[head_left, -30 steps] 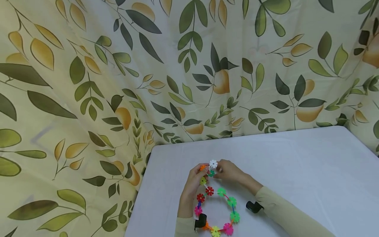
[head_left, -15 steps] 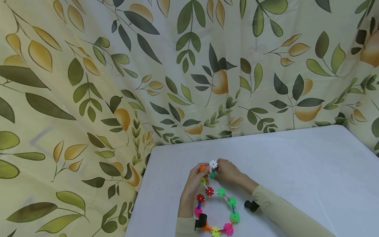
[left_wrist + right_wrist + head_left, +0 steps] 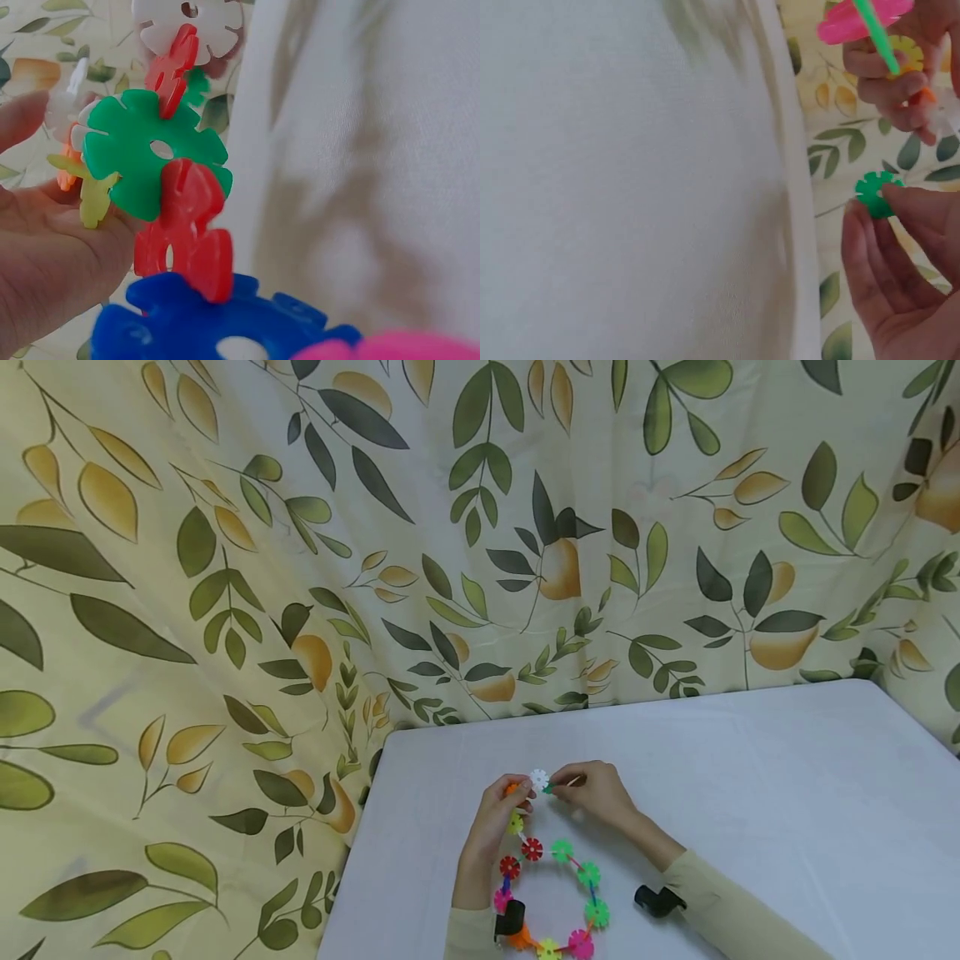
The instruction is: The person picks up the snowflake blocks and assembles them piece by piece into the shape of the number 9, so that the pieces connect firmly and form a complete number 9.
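A chain of notched plastic snowflake discs in several colours forms a loop on the table, with green discs [image 3: 589,874] along its right side. My left hand [image 3: 487,818] grips the chain's far end, around an orange disc [image 3: 512,789]. A white disc [image 3: 539,779] stands out past the left fingertips. Between thumb and fingers, my right hand [image 3: 606,795] pinches a loose green disc [image 3: 877,193], close to the white one. Up close in the left wrist view, a blue disc [image 3: 187,319], a red disc [image 3: 187,232] and a green disc [image 3: 135,154] interlock.
The table [image 3: 750,793] has a white cloth, and its left edge runs beside the left forearm. Behind it hangs a leaf-patterned curtain [image 3: 525,543]. Black wrist cameras sit at the left cuff [image 3: 510,918] and right cuff [image 3: 660,902].
My right hand has shifted slightly right and turned, bringing the green disc from below the white disc to its right side. The left hand stays nearly in place.
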Action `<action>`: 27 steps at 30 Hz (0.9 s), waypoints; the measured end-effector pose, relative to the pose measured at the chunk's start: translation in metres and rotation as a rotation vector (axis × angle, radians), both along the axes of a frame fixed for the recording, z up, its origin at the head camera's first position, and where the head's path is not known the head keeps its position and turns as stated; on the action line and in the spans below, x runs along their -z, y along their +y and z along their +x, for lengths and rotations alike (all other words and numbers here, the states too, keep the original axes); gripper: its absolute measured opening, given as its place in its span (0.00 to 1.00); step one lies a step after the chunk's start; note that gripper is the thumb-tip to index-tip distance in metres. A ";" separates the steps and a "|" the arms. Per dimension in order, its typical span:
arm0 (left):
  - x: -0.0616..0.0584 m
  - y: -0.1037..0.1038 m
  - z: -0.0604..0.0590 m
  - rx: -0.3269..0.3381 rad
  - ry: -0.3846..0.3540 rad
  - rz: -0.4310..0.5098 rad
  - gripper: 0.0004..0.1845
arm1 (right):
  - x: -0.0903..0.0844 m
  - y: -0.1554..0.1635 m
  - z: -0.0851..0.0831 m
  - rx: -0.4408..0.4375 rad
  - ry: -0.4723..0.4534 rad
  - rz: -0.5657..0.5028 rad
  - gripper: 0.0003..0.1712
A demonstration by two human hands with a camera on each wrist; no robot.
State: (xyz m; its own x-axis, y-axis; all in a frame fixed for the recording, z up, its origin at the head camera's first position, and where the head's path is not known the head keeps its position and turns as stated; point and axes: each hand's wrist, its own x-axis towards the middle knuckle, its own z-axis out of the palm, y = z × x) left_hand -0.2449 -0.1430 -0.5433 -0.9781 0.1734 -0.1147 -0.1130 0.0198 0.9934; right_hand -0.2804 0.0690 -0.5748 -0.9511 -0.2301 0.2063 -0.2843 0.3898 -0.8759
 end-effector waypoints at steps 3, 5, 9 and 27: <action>-0.001 0.000 0.000 -0.004 0.006 -0.002 0.20 | -0.007 0.004 0.006 0.041 0.009 -0.081 0.04; -0.001 0.000 -0.001 -0.009 0.013 0.002 0.20 | -0.010 0.005 0.010 0.058 0.030 -0.136 0.04; -0.001 0.001 -0.002 -0.020 0.018 0.022 0.20 | -0.013 0.008 0.016 0.056 0.093 -0.235 0.05; 0.001 0.007 0.002 -0.007 0.013 0.048 0.16 | -0.027 0.002 0.032 0.076 0.261 -0.309 0.05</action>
State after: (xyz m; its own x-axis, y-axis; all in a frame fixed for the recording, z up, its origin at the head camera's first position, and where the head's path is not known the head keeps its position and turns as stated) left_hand -0.2424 -0.1359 -0.5448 -0.9807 0.1712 -0.0941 -0.1003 -0.0283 0.9946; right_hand -0.2485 0.0715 -0.5476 -0.8695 -0.0503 0.4913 -0.4930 0.1478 -0.8574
